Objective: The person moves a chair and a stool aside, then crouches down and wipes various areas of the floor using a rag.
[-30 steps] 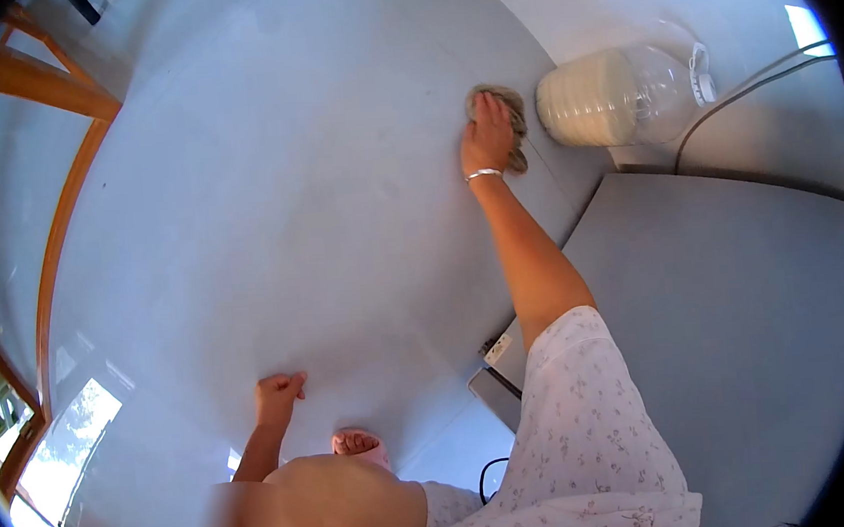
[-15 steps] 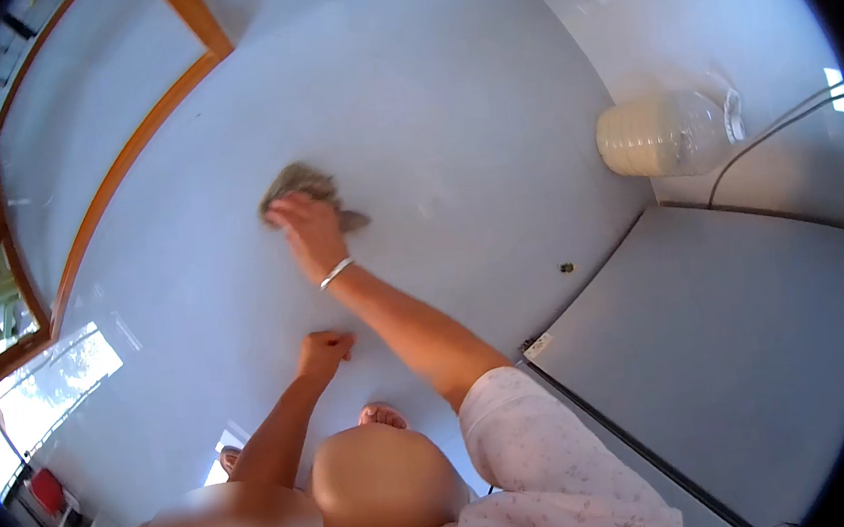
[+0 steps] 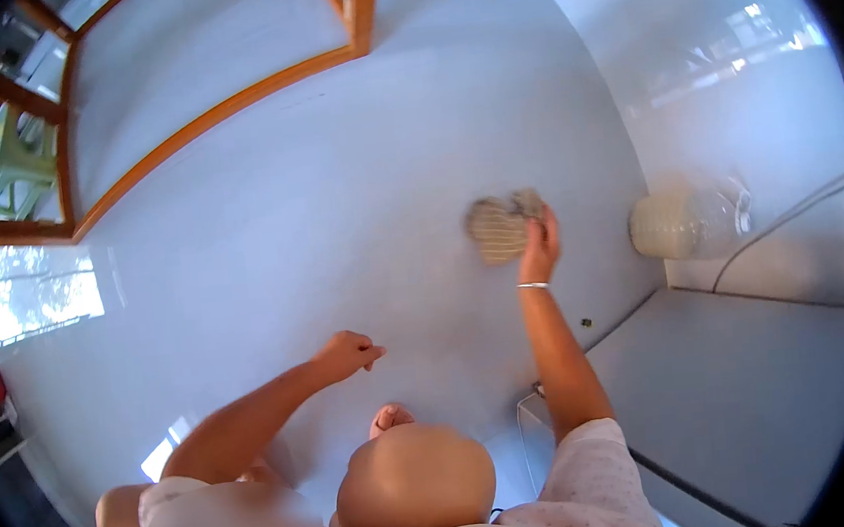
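A beige striped cloth (image 3: 497,229) lies bunched on the pale, glossy floor (image 3: 268,227), a little blurred by motion. My right hand (image 3: 541,245), with a silver bangle at the wrist, grips the cloth along its right side. Closer to my body, my left hand (image 3: 348,354) is held over the floor with its fingers curled into a loose fist. Nothing shows in it. My knee (image 3: 416,477) and one bare foot (image 3: 390,419) are below the hands.
A clear plastic jar (image 3: 675,224) with pale contents stands by the right wall. In front of it is a low grey-topped box (image 3: 753,375), with a tiny dark object (image 3: 586,322) beside it. Brown wooden framing (image 3: 228,110) runs along the upper left, near a green stool (image 3: 17,163).
My right hand has swept the cloth across the floor to the right. The left hand has shifted slightly right, still curled. The camera view has turned.
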Available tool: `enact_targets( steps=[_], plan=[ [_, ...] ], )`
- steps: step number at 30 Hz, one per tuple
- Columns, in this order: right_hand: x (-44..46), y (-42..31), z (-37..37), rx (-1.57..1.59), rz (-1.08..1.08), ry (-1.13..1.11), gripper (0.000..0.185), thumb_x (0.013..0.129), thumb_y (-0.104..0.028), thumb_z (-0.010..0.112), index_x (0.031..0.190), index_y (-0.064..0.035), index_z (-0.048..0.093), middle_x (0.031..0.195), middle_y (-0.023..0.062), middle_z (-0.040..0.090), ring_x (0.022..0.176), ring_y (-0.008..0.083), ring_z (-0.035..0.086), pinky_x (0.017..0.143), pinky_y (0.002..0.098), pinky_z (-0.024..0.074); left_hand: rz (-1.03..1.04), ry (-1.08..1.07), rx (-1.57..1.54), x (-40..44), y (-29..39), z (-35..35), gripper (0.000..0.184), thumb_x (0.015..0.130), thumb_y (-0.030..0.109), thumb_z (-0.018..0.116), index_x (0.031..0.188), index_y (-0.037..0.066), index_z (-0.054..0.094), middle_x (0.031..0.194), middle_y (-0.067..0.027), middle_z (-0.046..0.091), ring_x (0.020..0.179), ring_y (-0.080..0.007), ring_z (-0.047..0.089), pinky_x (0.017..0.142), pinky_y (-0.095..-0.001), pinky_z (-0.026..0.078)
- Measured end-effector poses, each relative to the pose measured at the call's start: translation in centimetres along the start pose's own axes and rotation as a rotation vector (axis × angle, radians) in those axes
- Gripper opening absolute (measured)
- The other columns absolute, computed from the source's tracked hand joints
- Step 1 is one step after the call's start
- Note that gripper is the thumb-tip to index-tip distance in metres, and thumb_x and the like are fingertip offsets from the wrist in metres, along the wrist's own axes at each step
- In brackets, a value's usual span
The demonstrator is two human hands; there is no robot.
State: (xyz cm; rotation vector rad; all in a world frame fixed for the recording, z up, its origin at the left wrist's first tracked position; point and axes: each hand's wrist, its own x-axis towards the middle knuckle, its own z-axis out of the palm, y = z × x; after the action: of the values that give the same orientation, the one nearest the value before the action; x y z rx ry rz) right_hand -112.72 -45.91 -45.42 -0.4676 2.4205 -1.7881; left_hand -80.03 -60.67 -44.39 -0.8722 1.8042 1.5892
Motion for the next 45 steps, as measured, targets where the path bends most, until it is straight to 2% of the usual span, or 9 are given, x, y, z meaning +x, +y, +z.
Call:
enact_targets(
  steps=[4,9,14,18,25,28,32,41,45],
  plan=[
    [1.6,5.3,-2.7,-0.639,-0.063,-0.009,0.040,0.084,-0.009,0.054,0.124,-0.0093,0.056,0.129,0.0123,0.051,0.117,0.0302,0.048,0.098,0.0398,0.0409,-0.010,-0.025,0.111,-4.7,-3.2,-5.9,0.041,0.087,0.042,0.060,0.071,0.004,0.066,0.067,-0.0061,0.063,0.063,-0.0140,0.054,0.061,-0.0331,0.045],
    [-2.7,4.9,4.6,-0.860,-0.237,-0.076,0.045,0.078,-0.002,0.057,0.123,-0.0110,0.057,0.127,0.0129,0.050,0.116,0.0342,0.046,0.096,0.0446,0.0408,-0.281,0.261,0.026,-11.6,-7.1,-13.7,0.041,0.085,0.041,0.063,0.067,0.005,0.064,0.065,-0.0027,0.058,0.064,-0.0121,0.049,0.061,-0.0307,0.042],
    [-10.5,-0.1,14.4,-0.603,-0.449,-0.338,0.047,0.074,0.004,0.059,0.118,-0.0105,0.059,0.120,0.0101,0.054,0.113,0.0332,0.048,0.096,0.0434,0.0410,-0.426,0.332,-0.007,-17.1,-11.1,-16.5,0.039,0.087,0.039,0.059,0.069,0.006,0.064,0.067,-0.0048,0.053,0.063,-0.0157,0.046,0.062,-0.0342,0.042],
    [-16.2,-3.4,22.1,-0.232,-0.434,-0.621,0.035,0.077,0.000,0.055,0.110,-0.0088,0.062,0.117,0.0113,0.055,0.110,0.0316,0.050,0.095,0.0414,0.0403,-0.473,0.352,-0.040,-20.6,-10.0,-16.1,0.034,0.090,0.035,0.058,0.071,0.006,0.062,0.053,0.0011,0.040,0.047,-0.0093,0.033,0.044,-0.0281,0.028],
    [-15.0,-13.8,22.6,0.555,0.425,-0.900,0.035,0.089,-0.012,0.056,0.123,-0.0030,0.055,0.112,0.0048,0.059,0.101,0.0132,0.054,0.089,0.0276,0.0435,-0.457,0.320,-0.241,-21.9,-13.0,-14.2,0.033,0.088,0.035,0.059,0.071,0.008,0.061,0.054,0.0031,0.037,0.049,-0.0086,0.031,0.047,-0.0271,0.026],
    [-12.2,-17.6,17.9,0.652,0.437,-0.791,0.040,0.089,-0.008,0.058,0.127,-0.0014,0.051,0.114,0.0049,0.059,0.106,0.0140,0.053,0.090,0.0274,0.0420,-0.452,0.280,-0.280,-20.4,-14.6,-13.2,0.033,0.087,0.036,0.059,0.072,0.007,0.061,0.054,0.0032,0.037,0.050,-0.0083,0.031,0.047,-0.0273,0.027],
    [-10.0,-18.0,12.8,0.467,0.363,-0.668,0.041,0.089,-0.010,0.058,0.128,-0.0001,0.050,0.118,0.0053,0.057,0.109,0.0146,0.052,0.095,0.0280,0.0403,-0.278,0.167,-0.263,-17.2,-17.4,-10.3,0.034,0.087,0.036,0.060,0.073,0.006,0.064,0.056,0.0021,0.043,0.053,-0.0095,0.036,0.050,-0.0282,0.032],
    [-10.0,-3.4,8.6,-1.034,0.056,-0.682,0.051,0.082,-0.014,0.062,0.131,-0.0104,0.051,0.130,0.0140,0.051,0.116,0.0272,0.052,0.099,0.0374,0.0413,-0.129,0.007,-0.400,-14.2,-21.2,-4.6,0.035,0.087,0.038,0.062,0.069,0.008,0.064,0.062,0.0029,0.049,0.059,-0.0087,0.040,0.055,-0.0275,0.034],
    [-15.1,-2.4,14.2,-1.056,-0.015,-0.396,0.053,0.077,-0.008,0.061,0.130,-0.0100,0.052,0.130,0.0166,0.049,0.117,0.0326,0.049,0.099,0.0415,0.0410,-0.188,-0.046,-0.453,-14.2,-20.4,-4.8,0.034,0.087,0.038,0.061,0.069,0.009,0.063,0.061,0.0030,0.046,0.059,-0.0086,0.038,0.055,-0.0271,0.033]
  ],
)
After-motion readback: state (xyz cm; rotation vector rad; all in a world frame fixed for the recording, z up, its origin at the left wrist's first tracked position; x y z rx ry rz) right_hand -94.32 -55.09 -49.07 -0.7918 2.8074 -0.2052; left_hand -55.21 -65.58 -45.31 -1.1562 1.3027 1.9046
